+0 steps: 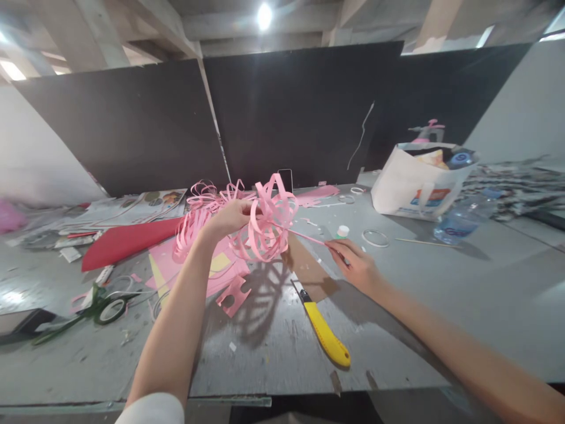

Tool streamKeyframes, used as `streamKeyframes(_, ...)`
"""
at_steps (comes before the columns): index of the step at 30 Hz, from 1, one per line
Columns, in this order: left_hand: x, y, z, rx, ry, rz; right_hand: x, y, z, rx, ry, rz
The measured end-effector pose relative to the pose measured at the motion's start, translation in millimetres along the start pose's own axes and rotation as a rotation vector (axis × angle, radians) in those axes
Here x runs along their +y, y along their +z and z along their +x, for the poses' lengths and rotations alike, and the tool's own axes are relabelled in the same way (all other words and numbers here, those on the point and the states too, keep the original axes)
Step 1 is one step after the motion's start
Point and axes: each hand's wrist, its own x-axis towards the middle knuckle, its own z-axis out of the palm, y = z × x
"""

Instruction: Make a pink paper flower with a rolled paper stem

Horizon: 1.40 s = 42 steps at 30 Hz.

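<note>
A ball of looped pink paper strips [269, 227] hangs above the table, with a thin pink stick [304, 235] running out of it to the right. At the ball's upper left, my left hand [233, 217] is closed on the strips; its fingertips are partly hidden behind them. My right hand [353, 265] pinches the stick's free end between thumb and fingers. Below lies a yellow utility knife [326, 333], its blade toward a brown cardboard piece [315, 274]. More curled pink paper strips [207, 197] are heaped behind my left forearm.
Green-handled scissors [95, 306] and a roll of tape [112, 311] lie at left, near red paper [132, 241]. Pink sheets [220, 277] spread under my left arm. A white bag [410, 182] and a water bottle [468, 218] stand at right. A small capped bottle [343, 232] is behind my right hand.
</note>
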Motion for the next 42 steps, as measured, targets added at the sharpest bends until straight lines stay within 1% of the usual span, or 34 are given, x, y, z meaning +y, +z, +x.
streamKeyframes(6,12,-4.1,-8,0.03,0.056,-0.019,-3,0,3,0.015,0.016,0.016)
streamKeyframes(11,13,-5.2,-10,0.052,0.04,-0.036,-5,-1,4,0.038,0.024,0.031)
streamKeyframes(16,11,-0.3,-7,0.056,0.026,-0.02,-9,-3,4,0.041,0.019,0.047)
streamKeyframes(21,21,6.9,-10,0.1,0.073,0.041,-14,-5,6,0.059,-0.008,0.072)
streamKeyframes(23,26,8.9,-12,0.117,0.106,0.036,-15,-5,6,0.047,0.011,0.09)
streamKeyframes(26,31,9.0,-16,0.146,0.155,-0.043,-14,-4,4,0.009,0.086,0.135)
streamKeyframes(30,34,1.7,-18,0.172,0.131,-0.059,-10,-3,2,-0.021,0.166,0.153)
streamKeyframes(33,37,-8.9,-23,0.264,0.087,-0.045,-5,-3,2,-0.031,0.22,0.129)
streamKeyframes(36,39,-22.7,-35,0.356,0.058,0.003,0,-3,2,-0.034,0.265,0.106)
streamKeyframes(38,40,-31.8,-44,0.373,0.062,0.051,1,-2,3,-0.04,0.291,0.105)
streamKeyframes(40,40,-38.6,-52,0.381,0.094,0.043,2,-2,3,-0.048,0.309,0.117)
streamKeyframes(42,40,-41.7,-56,0.432,0.13,0.018,1,-1,4,-0.054,0.309,0.134)
